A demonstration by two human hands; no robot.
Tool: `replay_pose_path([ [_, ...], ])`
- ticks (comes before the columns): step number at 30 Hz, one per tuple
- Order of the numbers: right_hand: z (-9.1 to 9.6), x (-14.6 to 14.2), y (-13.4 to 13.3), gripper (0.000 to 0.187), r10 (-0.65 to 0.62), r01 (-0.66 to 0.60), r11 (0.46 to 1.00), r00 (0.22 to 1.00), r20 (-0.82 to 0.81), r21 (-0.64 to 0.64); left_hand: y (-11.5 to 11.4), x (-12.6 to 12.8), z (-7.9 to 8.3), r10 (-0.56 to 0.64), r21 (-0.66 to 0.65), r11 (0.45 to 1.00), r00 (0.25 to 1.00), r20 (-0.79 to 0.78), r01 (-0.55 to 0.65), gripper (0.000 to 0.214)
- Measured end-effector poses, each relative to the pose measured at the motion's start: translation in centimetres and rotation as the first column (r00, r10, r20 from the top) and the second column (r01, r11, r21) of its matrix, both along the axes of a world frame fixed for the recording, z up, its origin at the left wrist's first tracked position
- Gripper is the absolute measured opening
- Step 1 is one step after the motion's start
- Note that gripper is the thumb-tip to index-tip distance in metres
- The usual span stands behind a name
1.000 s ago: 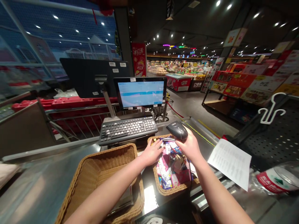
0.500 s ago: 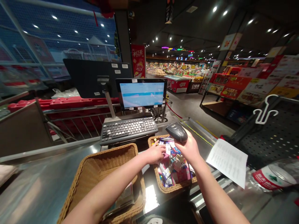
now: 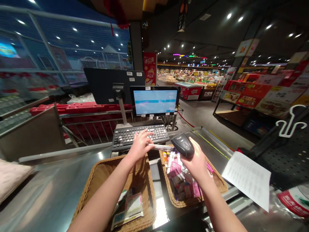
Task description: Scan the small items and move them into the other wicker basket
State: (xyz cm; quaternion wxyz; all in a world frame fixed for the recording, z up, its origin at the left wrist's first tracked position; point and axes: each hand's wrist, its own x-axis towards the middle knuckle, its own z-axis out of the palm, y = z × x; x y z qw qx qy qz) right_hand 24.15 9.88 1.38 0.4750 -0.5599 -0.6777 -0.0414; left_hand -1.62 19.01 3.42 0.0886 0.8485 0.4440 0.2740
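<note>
Leftmost, a pale pad [image 3: 14,178] lies on the metal worktop [image 3: 50,187], with a broad bare stretch between it and the left basket [image 3: 151,187]. That basket's long sides run away from the person; flat packets [image 3: 132,206] lie near its front. Past its far edge, the left hand [image 3: 140,146] is over the near edge of the keyboard [image 3: 124,137], its grip nearly closed, pinching one end of a thin pack [image 3: 162,147]. The pack's long axis runs left to right, dipping slightly rightward, and its free end reaches over the far edge of the right basket [image 3: 185,203]. A narrow strip of worktop separates the two baskets. Above the right one, the scanner [image 3: 182,145] tilts with its long axis slanting, broad head pointing forward and left. The right hand [image 3: 196,161] has its grip wrapped around the scanner's lower part. Farther right, beyond a small gap, lie a paper [image 3: 248,178] and a bottle [image 3: 293,201].
</note>
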Motion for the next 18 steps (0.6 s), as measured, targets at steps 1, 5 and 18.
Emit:
replay_pose_path([
  [1,0.2,-0.5,-0.2,0.048,0.015,-0.016,1.0,1.0,0.02,0.014,-0.1,-0.6,0.6,0.05,-0.014,0.999,0.997,0.053,-0.05,0.014],
  [5,0.9,-2.3,-1.0,0.047,0.071,-0.076,0.996,0.993,0.094,0.053,-0.2,-2.6,2.2,0.165,-0.05,0.986,0.964,0.207,-0.158,0.016],
  [18,0.7,-4.2,-1.3,0.05,0.131,-0.133,0.991,0.974,0.182,-0.004,-1.1,-4.4,3.7,0.219,-0.031,0.975,0.934,0.282,-0.219,0.02],
])
